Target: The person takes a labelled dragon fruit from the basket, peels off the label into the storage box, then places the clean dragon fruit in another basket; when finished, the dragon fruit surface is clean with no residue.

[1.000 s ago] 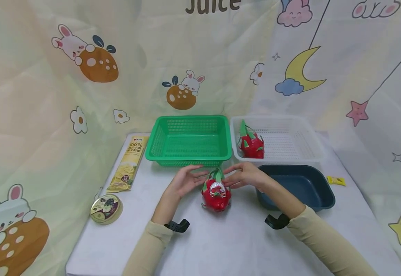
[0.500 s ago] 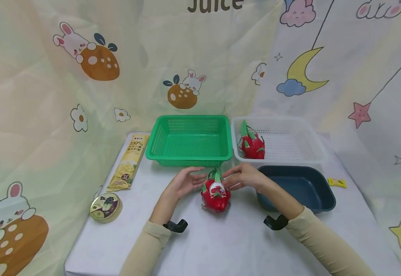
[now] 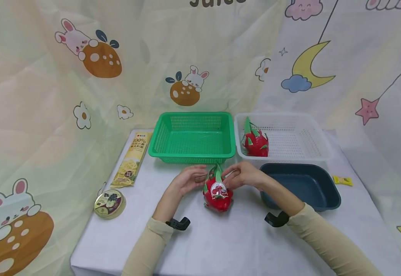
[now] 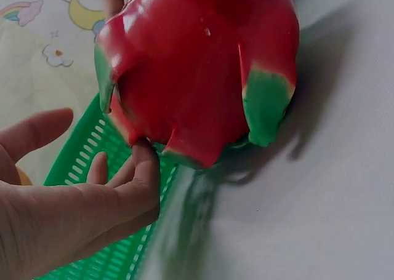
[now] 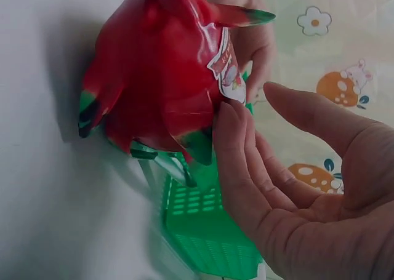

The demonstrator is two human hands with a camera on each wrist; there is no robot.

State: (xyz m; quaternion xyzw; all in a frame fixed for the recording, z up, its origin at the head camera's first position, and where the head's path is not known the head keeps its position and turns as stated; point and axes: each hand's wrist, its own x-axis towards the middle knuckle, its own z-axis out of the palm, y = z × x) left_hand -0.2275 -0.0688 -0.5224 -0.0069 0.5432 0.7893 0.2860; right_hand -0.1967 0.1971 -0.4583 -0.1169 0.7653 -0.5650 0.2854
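Observation:
A red dragon fruit (image 3: 218,194) with green scale tips, long green leaves and a round sticker lies on the white table between both hands. From its left, my left hand (image 3: 189,179) reaches in; the left wrist view shows a fingertip (image 4: 143,152) right at the fruit's leafy end. On the other side my right hand (image 3: 244,175) has its fingertips (image 5: 229,117) against the fruit beside the sticker, thumb held apart. Neither hand wraps round the fruit. Another dragon fruit (image 3: 256,145) sits in the white basket (image 3: 297,159) behind.
Behind the hands stands a green basket (image 3: 191,155). A dark blue tub (image 3: 300,166) is at the right, partly behind the right forearm, with a small yellow packet (image 3: 342,180) beyond it. At the left lie a yellow pasta pack (image 3: 131,161) and a round tin (image 3: 109,204).
The head view has shifted slightly, so the scene sits a little higher and further right. My fingers have bent in slightly toward the fruit, which lies in much the same place.

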